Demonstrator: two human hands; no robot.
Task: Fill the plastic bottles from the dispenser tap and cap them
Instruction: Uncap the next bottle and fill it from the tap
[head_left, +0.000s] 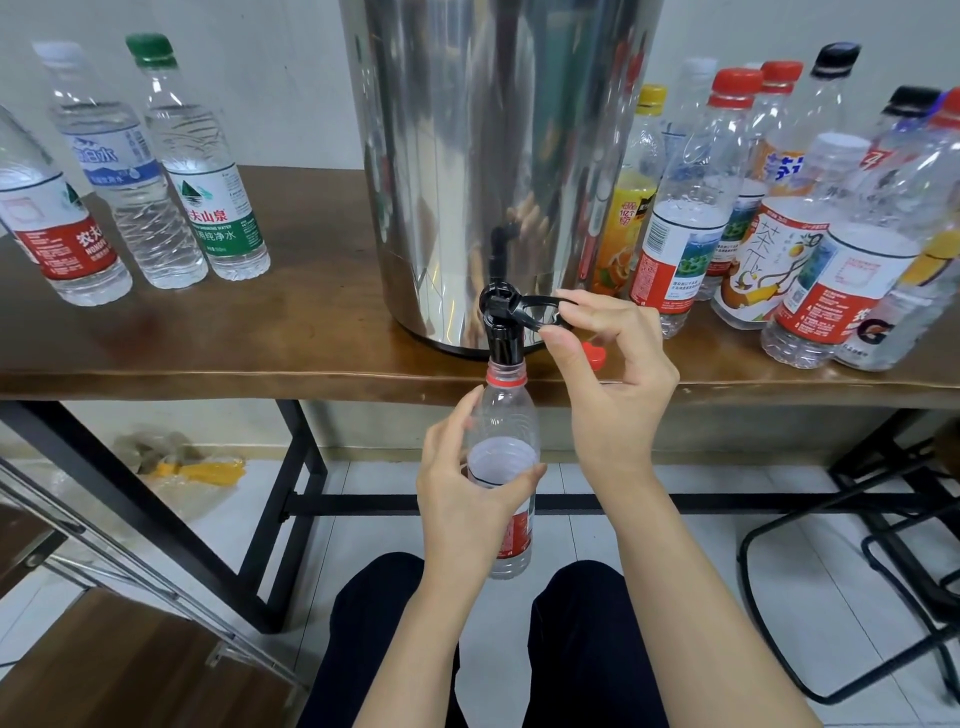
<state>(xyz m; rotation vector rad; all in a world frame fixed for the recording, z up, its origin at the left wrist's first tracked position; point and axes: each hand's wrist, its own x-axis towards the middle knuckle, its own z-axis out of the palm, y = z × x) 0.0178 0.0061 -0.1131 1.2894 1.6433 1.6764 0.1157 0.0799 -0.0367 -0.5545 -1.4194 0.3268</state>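
Under the dispenser tap (501, 332), the left hand (462, 493) wraps curled fingers round an uncapped bottle (506, 452); right hand (613, 384) pinches the tap lever (540, 312) between thumb and forefinger.

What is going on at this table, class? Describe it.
A person's left hand holds an uncapped clear plastic bottle with a red-and-white label, its mouth just under the black tap of the tall shiny steel dispenser. The right hand pinches the tap's black lever. A small red cap lies on the brown wooden table behind that hand. Three capped bottles of water stand at the left.
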